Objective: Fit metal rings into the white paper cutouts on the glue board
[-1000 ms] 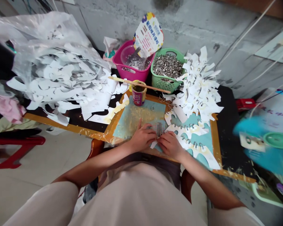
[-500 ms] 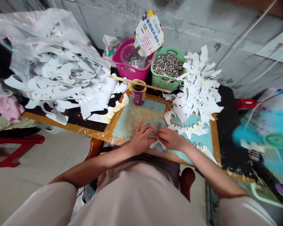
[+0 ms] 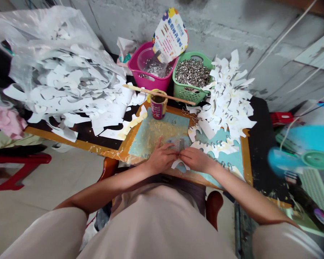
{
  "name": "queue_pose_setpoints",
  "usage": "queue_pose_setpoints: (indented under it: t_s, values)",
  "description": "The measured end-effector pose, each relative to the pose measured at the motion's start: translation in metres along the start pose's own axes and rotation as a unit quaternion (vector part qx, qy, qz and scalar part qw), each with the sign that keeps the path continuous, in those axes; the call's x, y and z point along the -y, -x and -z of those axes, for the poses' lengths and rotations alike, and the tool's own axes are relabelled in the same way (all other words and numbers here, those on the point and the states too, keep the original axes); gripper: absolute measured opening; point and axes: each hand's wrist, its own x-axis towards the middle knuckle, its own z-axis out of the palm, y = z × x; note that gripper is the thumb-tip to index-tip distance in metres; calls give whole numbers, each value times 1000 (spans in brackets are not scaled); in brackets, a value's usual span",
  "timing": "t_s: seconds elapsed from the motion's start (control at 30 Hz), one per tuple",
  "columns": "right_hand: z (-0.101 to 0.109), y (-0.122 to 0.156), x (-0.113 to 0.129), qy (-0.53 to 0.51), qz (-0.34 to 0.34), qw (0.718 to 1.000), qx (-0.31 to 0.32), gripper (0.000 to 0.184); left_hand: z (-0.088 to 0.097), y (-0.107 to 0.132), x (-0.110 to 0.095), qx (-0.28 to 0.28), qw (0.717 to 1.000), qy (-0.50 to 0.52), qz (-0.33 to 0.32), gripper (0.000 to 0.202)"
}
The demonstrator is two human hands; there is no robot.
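Note:
Over the front edge of the work board, my left hand [image 3: 162, 158] and my right hand [image 3: 196, 159] meet fingertip to fingertip. Both have their fingers closed at a small white cut-out piece [image 3: 176, 164], which shows below them as an arch. The fingers hide its upper part and anything small between them. One left finger points up, away from the others. Just beyond the fingertips are slim upright metal bars [image 3: 181, 144]. A single metal ring [image 3: 174, 122] lies farther up the glue-stained board [image 3: 153, 133]. White strips with rings [image 3: 218, 148] lie right of my right hand.
A stick [image 3: 162, 95] rests across a purple cup [image 3: 158, 109]. Behind stand a pink basket [image 3: 151, 83] and a green basket [image 3: 189, 94] holding metal rings. White cut-outs [image 3: 67, 90] heap at left; more white pieces [image 3: 226, 97] pile at right. A blue fan [image 3: 283, 158] is at far right.
My hands stay together at the white piece, with only a slight shift of the fingers. The metal bars show a little more plainly. The camera view has tilted slightly.

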Motion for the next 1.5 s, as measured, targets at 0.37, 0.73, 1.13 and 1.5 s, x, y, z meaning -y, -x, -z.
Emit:
queue_pose_setpoints:
  t_s: [0.37, 0.73, 1.13, 1.5]
  values:
    - [2, 17, 24, -54, -147, 986, -62, 16, 1, 3, -1, 9, 998, -46, -33, 30]
    - [-5, 10, 19, -24, -139, 988, -56, 17, -2, 5, 1, -23, 989, -133, -64, 21]
    - [-17, 17, 56, -90, -248, 953, -152, 39, 5, 4, -7, 14, 990, -131, -55, 23]
    - [-23, 15, 58, -98, -280, 941, -164, 42, 32, -37, -1, 167, 978, -115, -57, 21]
